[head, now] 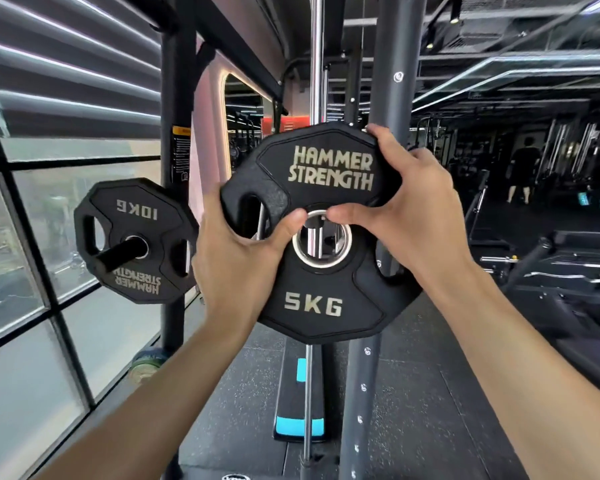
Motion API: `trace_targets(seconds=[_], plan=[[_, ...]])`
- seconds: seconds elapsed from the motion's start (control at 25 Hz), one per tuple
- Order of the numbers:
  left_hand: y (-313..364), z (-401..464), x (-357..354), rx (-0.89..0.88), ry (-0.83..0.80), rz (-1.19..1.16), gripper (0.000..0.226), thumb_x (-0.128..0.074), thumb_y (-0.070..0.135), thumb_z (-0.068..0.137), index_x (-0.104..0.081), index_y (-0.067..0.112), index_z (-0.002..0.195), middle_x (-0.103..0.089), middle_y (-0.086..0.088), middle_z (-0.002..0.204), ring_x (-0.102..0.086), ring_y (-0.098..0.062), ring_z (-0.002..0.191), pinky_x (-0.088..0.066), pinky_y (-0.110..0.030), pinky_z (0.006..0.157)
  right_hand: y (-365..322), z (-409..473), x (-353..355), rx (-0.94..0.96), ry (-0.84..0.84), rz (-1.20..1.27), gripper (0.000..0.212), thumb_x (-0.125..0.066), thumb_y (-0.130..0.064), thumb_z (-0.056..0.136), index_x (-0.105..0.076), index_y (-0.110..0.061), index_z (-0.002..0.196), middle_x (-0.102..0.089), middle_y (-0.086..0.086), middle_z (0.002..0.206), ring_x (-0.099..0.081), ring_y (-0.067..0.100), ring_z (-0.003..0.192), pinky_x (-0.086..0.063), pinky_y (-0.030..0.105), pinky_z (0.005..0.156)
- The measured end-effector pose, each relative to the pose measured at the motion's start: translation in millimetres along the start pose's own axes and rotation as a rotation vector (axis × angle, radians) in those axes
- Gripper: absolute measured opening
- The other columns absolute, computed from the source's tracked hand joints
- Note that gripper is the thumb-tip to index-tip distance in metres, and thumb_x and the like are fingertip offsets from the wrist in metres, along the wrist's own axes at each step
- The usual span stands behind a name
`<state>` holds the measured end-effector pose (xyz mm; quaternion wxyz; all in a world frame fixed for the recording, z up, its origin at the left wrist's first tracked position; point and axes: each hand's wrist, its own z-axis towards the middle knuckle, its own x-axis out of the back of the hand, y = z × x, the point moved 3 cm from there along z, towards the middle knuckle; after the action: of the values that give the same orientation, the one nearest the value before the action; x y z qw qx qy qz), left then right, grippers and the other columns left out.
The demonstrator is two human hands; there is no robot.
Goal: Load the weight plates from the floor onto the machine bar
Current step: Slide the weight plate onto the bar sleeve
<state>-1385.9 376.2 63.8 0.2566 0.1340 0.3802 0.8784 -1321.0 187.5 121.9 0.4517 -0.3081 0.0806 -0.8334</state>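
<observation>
The 5 kg plate [321,233] is up in the air at chest height, between both hands, in front of the grey machine post [392,98]. The left hand [236,261] grips its left edge and the right hand [409,209] grips its top right side. Both thumbs touch the shiny ring round the middle hole. I think this is the carry step. Next, the hole must line up with the end of a bar and the plate must slide on straight. The plate is black, looks rubbery and a bit bumpy, has flat-cut corners and grip holes. To the left, a 10 kg plate [136,242] already sits on a black peg [120,252]. The floor [413,393] is dark and speckled.
</observation>
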Motion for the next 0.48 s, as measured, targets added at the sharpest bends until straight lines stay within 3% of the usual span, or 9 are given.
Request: trace_targets(seconds=[0.12, 0.28, 0.48], plan=[[-3, -10, -21, 0.026, -0.034, -0.023, 0.071, -0.079, 0.068, 0.065, -0.044, 0.047, 0.123, -0.064, 0.022, 0.117, -0.063, -0.006, 0.107, -0.048, -0.030, 0.091, 23, -2, 4, -0.018, 0.001, -0.005, 0.105, -0.086, -0.058, 0.056, -0.037, -0.045, 0.148, -0.054, 0.001, 0.110, -0.057, 0.020, 0.104, -0.052, 0.044, 0.090], [-11, -20, -45, 0.055, -0.052, -0.046, 0.073, -0.077, 0.068, 0.065, -0.047, 0.041, 0.126, -0.066, 0.020, 0.115, -0.067, -0.009, 0.103, -0.054, -0.043, 0.091, 49, -4, 3, -0.052, -0.016, -0.018, 0.103, -0.087, -0.056, 0.057, -0.038, -0.046, 0.147, -0.052, -0.003, 0.107, -0.056, 0.016, 0.102, -0.052, 0.043, 0.089], [-22, -20, -61, 0.036, -0.025, -0.056, 0.072, -0.080, 0.058, 0.070, -0.044, 0.042, 0.130, -0.062, 0.025, 0.116, -0.059, 0.005, 0.105, -0.048, -0.029, 0.090, 71, -2, -10, -0.017, 0.009, 0.051, 0.098, -0.087, -0.050, 0.062, -0.038, -0.046, 0.146, -0.049, -0.006, 0.106, -0.054, 0.012, 0.100, -0.051, 0.041, 0.091]])
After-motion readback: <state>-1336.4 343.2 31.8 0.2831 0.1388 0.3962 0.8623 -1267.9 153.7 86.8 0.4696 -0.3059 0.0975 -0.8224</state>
